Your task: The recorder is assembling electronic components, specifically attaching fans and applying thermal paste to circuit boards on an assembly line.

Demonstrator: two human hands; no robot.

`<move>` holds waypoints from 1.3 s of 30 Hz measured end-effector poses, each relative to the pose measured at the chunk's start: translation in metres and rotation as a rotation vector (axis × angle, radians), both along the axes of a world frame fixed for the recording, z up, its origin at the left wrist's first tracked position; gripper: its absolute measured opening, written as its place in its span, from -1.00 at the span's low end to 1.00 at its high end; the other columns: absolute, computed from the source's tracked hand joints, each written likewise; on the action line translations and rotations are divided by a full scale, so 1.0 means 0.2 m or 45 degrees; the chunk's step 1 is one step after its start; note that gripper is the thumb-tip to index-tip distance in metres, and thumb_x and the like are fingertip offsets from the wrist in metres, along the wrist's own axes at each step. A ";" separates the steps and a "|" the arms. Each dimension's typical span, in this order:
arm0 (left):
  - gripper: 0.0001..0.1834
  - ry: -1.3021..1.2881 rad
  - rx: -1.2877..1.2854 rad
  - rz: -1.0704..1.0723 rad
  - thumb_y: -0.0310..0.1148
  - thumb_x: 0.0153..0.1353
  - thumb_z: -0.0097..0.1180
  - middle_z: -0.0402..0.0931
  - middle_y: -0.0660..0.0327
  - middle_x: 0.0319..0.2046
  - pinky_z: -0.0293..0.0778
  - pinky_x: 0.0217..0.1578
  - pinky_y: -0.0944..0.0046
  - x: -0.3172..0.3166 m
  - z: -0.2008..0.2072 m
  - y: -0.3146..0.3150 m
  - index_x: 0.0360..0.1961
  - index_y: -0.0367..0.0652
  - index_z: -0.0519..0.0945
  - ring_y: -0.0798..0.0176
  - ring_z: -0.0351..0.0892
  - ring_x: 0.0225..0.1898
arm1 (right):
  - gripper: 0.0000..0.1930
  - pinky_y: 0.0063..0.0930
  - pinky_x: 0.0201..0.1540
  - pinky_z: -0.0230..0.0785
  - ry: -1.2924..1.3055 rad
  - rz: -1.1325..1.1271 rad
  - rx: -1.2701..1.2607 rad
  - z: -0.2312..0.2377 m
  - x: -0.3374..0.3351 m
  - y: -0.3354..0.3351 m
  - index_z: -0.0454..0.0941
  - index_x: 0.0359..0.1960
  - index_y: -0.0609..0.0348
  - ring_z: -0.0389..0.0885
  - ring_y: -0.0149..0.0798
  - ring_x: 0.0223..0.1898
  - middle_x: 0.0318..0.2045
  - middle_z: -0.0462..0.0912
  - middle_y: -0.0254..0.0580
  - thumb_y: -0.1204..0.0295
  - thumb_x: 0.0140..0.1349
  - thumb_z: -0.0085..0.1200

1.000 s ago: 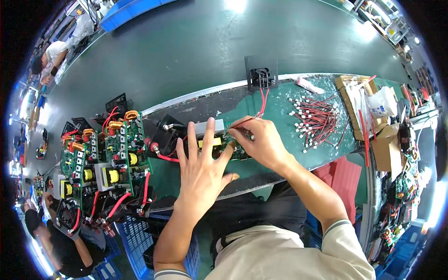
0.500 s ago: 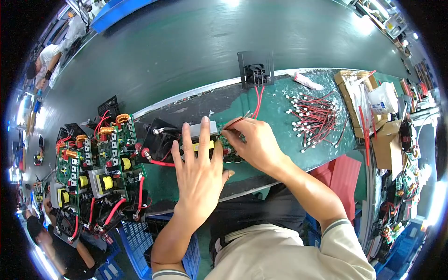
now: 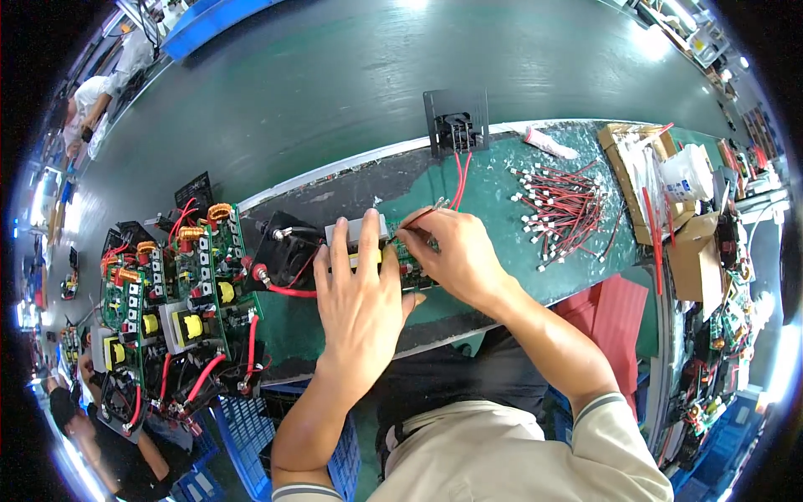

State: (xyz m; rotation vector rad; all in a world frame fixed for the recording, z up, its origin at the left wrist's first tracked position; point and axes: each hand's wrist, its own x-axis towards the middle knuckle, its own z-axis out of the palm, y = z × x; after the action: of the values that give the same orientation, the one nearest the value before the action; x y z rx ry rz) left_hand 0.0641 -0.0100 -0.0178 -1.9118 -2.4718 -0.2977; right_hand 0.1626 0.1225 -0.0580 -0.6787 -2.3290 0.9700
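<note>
That splayed left hand [image 3: 361,303] has edged across the board [image 3: 410,270]; brace it firmly while the right hand [image 3: 460,253] pinches the wire [image 3: 421,215].

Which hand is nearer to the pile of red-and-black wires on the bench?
Right. The right hand is at the circuit board, left of the wire pile; the left hand lies spread farther left, over the same board.

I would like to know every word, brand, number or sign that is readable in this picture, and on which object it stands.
No text is readable here.
White tub: bluish print, too small and blurred to read.
Pale tube: reddish marks, too small to read.
Circuit board by the left hand: partly covered, no legible lettering.
</note>
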 end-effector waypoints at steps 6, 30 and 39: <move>-0.39 -0.031 0.045 -0.073 -0.13 -0.11 0.48 0.25 -0.01 0.32 0.18 0.29 -0.15 -0.05 0.01 0.00 0.00 -0.16 0.67 -0.23 0.18 0.34 | -0.87 -0.43 -0.33 0.51 0.103 0.009 -0.324 0.07 0.01 0.03 0.63 -0.25 0.31 0.67 -0.33 -0.45 -0.45 0.69 -0.09 0.50 0.22 0.23; -0.71 -1.358 0.306 -0.127 -0.56 0.19 0.29 0.65 0.29 -0.35 0.44 -0.40 0.49 -0.06 0.05 0.31 -0.04 -0.25 0.62 0.55 0.51 -0.44 | -0.80 -0.58 -0.23 0.49 0.110 -0.028 -0.872 0.25 0.25 0.15 0.64 -0.19 0.38 0.62 -0.53 -0.33 -0.38 0.70 -0.30 0.44 0.32 0.16; -0.82 -1.480 0.317 -0.194 -0.56 0.21 0.28 0.65 0.32 -0.36 0.39 -0.35 0.47 -0.16 0.03 0.39 -0.15 -0.29 0.73 0.55 0.49 -0.38 | -0.57 -0.46 -0.11 0.52 0.197 -0.296 0.028 0.26 0.04 0.88 0.59 0.00 0.37 0.66 -0.36 -0.25 -0.25 0.72 -0.15 0.30 0.20 0.31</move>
State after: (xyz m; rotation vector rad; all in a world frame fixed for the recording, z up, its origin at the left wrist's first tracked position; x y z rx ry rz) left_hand 0.0314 0.0684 -0.0124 -2.1198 -2.4900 -2.1056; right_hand 0.1704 0.2990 -0.0055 -0.8147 -2.0708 0.8580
